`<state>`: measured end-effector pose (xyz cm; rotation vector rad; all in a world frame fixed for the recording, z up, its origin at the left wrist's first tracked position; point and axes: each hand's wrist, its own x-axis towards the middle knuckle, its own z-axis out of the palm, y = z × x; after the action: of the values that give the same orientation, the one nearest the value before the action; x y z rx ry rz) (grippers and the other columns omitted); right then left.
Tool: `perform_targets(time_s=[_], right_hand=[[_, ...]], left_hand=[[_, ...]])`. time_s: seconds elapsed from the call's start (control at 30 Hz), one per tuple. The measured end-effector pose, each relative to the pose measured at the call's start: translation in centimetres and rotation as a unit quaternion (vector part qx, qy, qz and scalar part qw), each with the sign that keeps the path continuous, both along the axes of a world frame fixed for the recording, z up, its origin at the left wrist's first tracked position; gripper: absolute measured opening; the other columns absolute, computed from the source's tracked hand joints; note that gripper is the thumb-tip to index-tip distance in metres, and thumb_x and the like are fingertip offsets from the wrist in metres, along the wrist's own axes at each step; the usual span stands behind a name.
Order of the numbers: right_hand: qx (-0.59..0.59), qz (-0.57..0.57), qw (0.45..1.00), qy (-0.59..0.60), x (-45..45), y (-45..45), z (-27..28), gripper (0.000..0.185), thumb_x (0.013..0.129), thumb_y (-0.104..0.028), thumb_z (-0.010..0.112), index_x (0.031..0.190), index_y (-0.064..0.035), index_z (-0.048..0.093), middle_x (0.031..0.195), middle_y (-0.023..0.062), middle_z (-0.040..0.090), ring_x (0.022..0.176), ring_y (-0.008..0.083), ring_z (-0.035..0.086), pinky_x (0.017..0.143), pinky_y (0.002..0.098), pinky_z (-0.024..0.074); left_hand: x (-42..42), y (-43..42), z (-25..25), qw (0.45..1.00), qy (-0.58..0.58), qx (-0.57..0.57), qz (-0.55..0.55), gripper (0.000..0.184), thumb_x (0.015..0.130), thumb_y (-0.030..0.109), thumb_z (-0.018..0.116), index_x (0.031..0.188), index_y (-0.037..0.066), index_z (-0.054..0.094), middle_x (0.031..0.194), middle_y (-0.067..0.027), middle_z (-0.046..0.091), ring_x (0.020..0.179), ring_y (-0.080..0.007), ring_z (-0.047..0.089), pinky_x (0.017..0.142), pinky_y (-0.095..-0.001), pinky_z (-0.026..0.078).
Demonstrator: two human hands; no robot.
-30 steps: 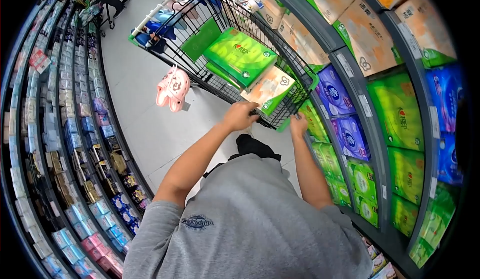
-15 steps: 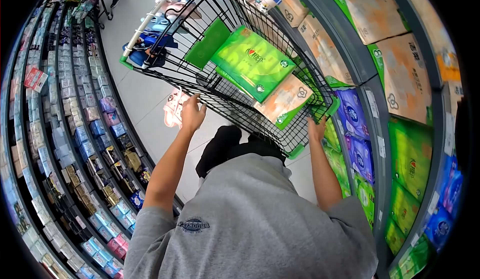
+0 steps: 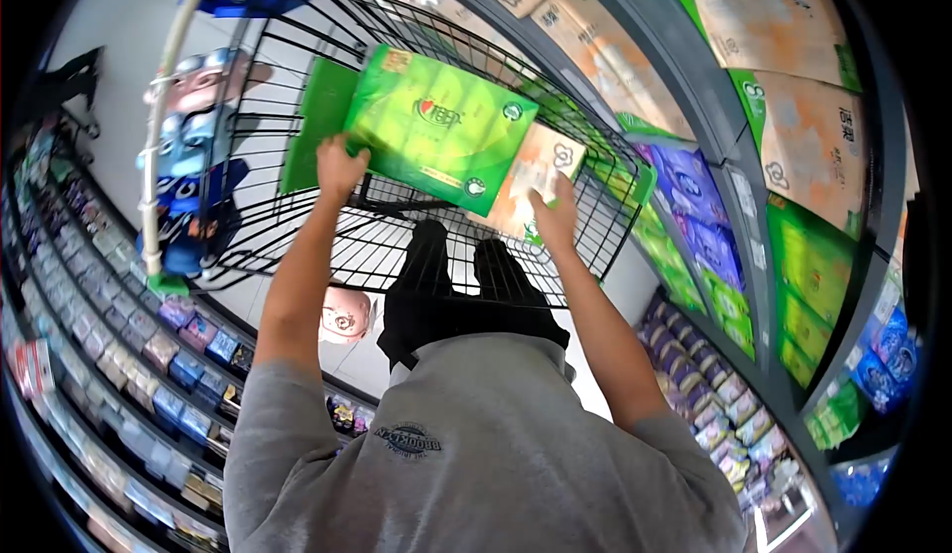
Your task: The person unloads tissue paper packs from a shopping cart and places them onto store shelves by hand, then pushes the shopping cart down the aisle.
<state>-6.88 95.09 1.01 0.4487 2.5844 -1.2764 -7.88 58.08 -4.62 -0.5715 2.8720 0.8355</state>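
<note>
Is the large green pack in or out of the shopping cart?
In: the large green pack sits within the wire sides of the shopping cart, the left hand at one corner.

Worn: grey T-shirt (image 3: pixel 555 444), soft plain fabric, short sleeves (image 3: pixel 283 409). Dark oval chest print (image 3: pixel 412 440), lettering looks like BROOKLYN, smaller line too blurred. Left sleeve just beside print, right one well across from it. Black trousers (image 3: pixel 461 317) beyond print.

The green pack (image 3: pixel 441 128) and right fingers (image 3: pixel 563 194) hide parts of the beige pack (image 3: pixel 543 156).
</note>
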Motion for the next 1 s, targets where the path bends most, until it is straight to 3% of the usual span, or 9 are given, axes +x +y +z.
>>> perform_targets(time_s=[0.2,0.27,0.4,0.5,0.6,0.7,0.83,0.93,1.0], right_hand=[[-0.01,-0.124,0.974,-0.187,-3.4,-6.4,-8.4,0.069,0.076,-0.035,0.069,0.127,0.0022,0.043,0.121,0.0178,0.053,0.11,0.0278,0.051,0.092,0.0358,0.0393],[-0.219,-0.182,0.914,-0.29,-4.9,-7.3,-9.2,0.059,0.076,-0.036,0.068,0.121,-0.0021,0.051,0.114,0.011,0.057,0.105,0.0226,0.052,0.091,0.036,0.0374],[-0.3,-0.227,0.875,-0.304,-5.9,-7.7,-9.3,0.05,0.078,-0.036,0.067,0.116,-0.0068,0.055,0.11,0.0053,0.058,0.103,0.0205,0.051,0.094,0.0406,0.0333],[-0.359,-0.217,0.865,-0.275,-5.7,-8.2,-11.6,0.052,0.079,-0.037,0.067,0.119,-0.0066,0.053,0.112,0.0053,0.057,0.107,0.0205,0.048,0.095,0.0419,0.0332],[-0.361,-0.226,0.858,-0.287,-5.2,-7.8,-12.6,0.059,0.077,-0.039,0.068,0.123,-0.0073,0.05,0.117,0.0062,0.053,0.113,0.0213,0.044,0.095,0.0414,0.033],[-0.279,-0.299,0.857,-0.314,-4.9,-7.7,-11.1,0.065,0.071,-0.045,0.072,0.121,-0.0094,0.052,0.109,0.0043,0.057,0.105,0.0199,0.049,0.093,0.0412,0.0314],[-0.247,-0.274,0.863,-0.345,-3.4,-6.1,-8.2,0.066,0.07,-0.048,0.072,0.122,-0.0117,0.052,0.11,0.0031,0.056,0.107,0.019,0.047,0.093,0.0393,0.0319],[-0.316,-0.272,0.856,-0.307,-1.0,-5.0,-6.1,0.059,0.08,-0.038,0.066,0.126,-0.0068,0.047,0.119,0.0083,0.053,0.112,0.0231,0.047,0.094,0.0358,0.0378],[-0.375,-0.315,0.828,-0.272,0.1,-5.2,-3.3,0.057,0.076,-0.035,0.072,0.119,-0.0047,0.051,0.109,0.0074,0.058,0.099,0.0204,0.055,0.084,0.0323,0.0444]], left_hand=[[-6.5,-2.6,-7.5,0.983,-0.073,0.164,0.049,0.071,0.067,0.034,0.071,0.124,-0.003,0.049,0.124,-0.0269,0.049,0.113,-0.0372,0.05,0.097,-0.0378,0.039],[-8.2,-2.4,-6.5,0.96,-0.179,0.197,0.085,0.075,0.068,0.037,0.071,0.123,-0.007,0.047,0.121,-0.0258,0.053,0.11,-0.0316,0.054,0.094,-0.0351,0.04],[-9.1,-3.2,-9.8,0.938,-0.207,0.258,0.104,0.08,0.065,0.041,0.072,0.124,-0.007,0.047,0.115,-0.0237,0.057,0.107,-0.0322,0.056,0.093,-0.035,0.041],[-9.8,-3.3,-8.2,0.949,-0.181,0.239,0.1,0.078,0.066,0.04,0.072,0.124,-0.006,0.048,0.112,-0.0217,0.06,0.104,-0.0311,0.058,0.092,-0.0347,0.042],[-10.2,-4.3,-7.8,0.919,-0.211,0.314,0.111,0.082,0.065,0.04,0.072,0.127,-0.006,0.044,0.112,-0.0229,0.059,0.101,-0.0306,0.06,0.093,-0.0344,0.042],[-9.9,-5.2,-8.2,0.896,-0.205,0.373,0.125,0.075,0.066,0.043,0.071,0.12,-0.005,0.052,0.109,-0.0204,0.062,0.099,-0.0283,0.061,0.091,-0.0341,0.043],[-9.3,-4.5,-6.1,0.918,-0.262,0.285,0.082,0.065,0.068,0.049,0.066,0.11,-0.001,0.062,0.106,-0.016,0.065,0.097,-0.0273,0.062,0.088,-0.0336,0.045],[-6.7,-3.6,-8.2,0.921,-0.245,0.294,0.079,0.067,0.069,0.054,0.064,0.107,-0.001,0.064,0.103,-0.0192,0.065,0.096,-0.0285,0.062,0.086,-0.0342,0.045],[-5.5,-2.2,-7.2,0.909,-0.264,0.314,0.072,0.071,0.07,0.058,0.063,0.106,-0.003,0.063,0.102,-0.0201,0.065,0.095,-0.0293,0.063,0.085,-0.0342,0.046]])
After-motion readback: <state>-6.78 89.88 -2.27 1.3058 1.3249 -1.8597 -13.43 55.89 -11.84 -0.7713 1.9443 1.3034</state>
